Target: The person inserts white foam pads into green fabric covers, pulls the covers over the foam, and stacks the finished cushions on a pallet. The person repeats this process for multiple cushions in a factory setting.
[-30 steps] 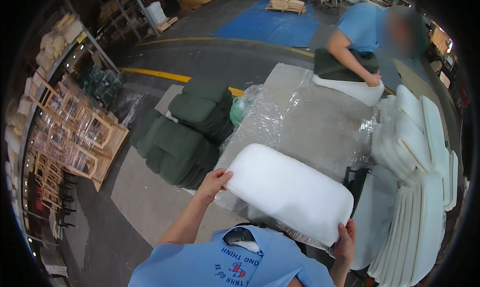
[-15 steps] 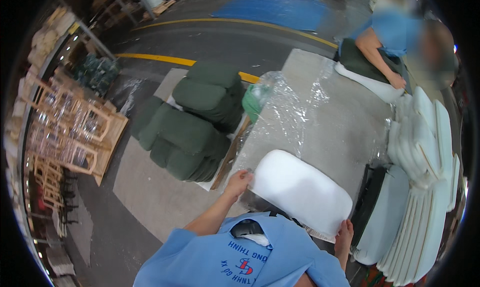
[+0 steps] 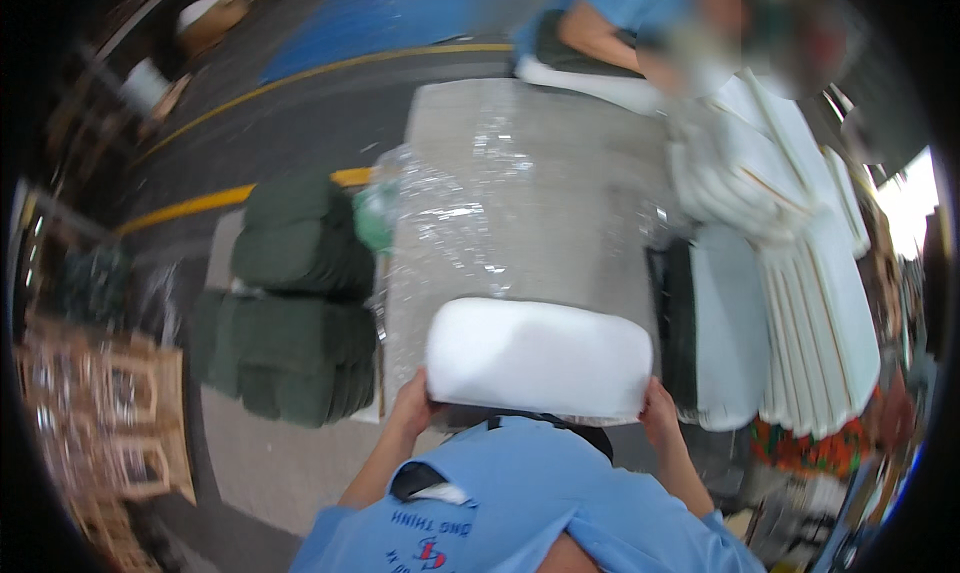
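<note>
White padded cushion (image 3: 540,361), soft rounded oblong, at near edge of grey film-covered table (image 3: 570,203), left hand (image 3: 412,405) and right hand (image 3: 658,415) gripping its near corners, dark green fabric stacks (image 3: 300,358) left of table.

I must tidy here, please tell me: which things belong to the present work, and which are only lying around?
Seem part of the work:
white pad, with left hand and right hand at its ends
grey work surface
pale pads at right
dark green stacks

Seem only lying around:
wooden frames
blue floor sheet
green bag
</note>
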### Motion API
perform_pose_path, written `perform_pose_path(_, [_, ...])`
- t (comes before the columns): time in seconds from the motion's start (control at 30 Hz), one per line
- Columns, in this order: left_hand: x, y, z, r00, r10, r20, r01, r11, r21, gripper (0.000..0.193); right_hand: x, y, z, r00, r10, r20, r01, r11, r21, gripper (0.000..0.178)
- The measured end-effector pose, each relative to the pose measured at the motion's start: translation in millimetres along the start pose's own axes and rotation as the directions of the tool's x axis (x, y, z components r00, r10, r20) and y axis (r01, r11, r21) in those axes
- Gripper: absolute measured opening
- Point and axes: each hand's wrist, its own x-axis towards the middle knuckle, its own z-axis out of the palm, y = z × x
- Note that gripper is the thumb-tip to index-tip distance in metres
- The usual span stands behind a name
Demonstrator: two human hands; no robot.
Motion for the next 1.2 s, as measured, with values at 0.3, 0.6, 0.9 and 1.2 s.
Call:
perform_pose_path(0.3, [27,72,23,0.93,0.36,-0.073,-0.298,0.855,0.424,0.048,46,-63,8,0.962,-0.214,-0.169,0.204,0.976,-0.076,0.048])
perform_pose_path(0.6, [25,75,68,0.868,0.496,-0.02,-0.443,0.792,0.421,0.069,41,-66,53,0.935,-0.314,-0.167,0.307,0.949,-0.068,0.058])
perform_pose_path(0.9, [-13,77,22,0.808,0.588,0.04,-0.574,0.8,-0.173,0.051,-31,-39,62,0.8,-0.585,-0.134,0.597,0.798,0.08,0.052])
perform_pose_path(1.2, [-33,105,10,0.621,0.77,0.146,-0.751,0.531,0.392,0.034,-34,-34,58,0.804,-0.589,-0.08,0.593,0.804,0.046,0.041])
